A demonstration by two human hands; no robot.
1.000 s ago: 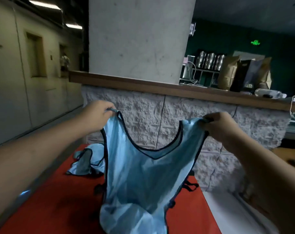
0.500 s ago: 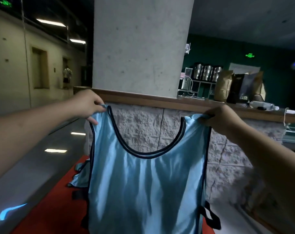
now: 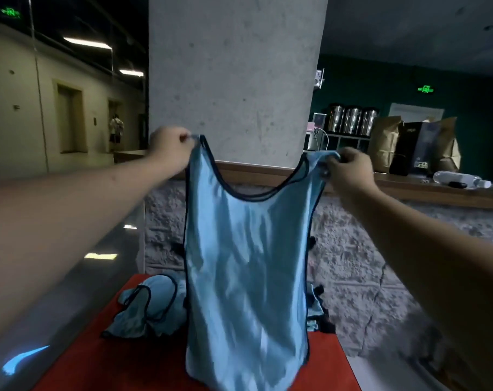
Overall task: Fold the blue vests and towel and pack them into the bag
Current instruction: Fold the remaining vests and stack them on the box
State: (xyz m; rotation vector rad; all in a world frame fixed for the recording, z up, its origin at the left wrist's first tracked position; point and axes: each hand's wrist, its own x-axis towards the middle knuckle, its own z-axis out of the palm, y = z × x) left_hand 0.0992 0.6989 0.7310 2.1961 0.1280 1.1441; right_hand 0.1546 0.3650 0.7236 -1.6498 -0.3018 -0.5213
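Two hands, left hand point(image 3: 170, 148) and right hand point(image 3: 348, 170), pinched our blue vest point(image 3: 246, 263) by its shoulder straps, level and equally near; it hung lengthwise straight down above the red surface point(image 3: 104, 362).

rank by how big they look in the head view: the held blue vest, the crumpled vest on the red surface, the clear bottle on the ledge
1. held blue vest, though it hangs nearest the camera
2. crumpled vest
3. clear bottle, though it lies farthest away

Both arms reach forward, left hand point(image 3: 170, 146) and right hand point(image 3: 348, 167) raised, each grip pinched closed.
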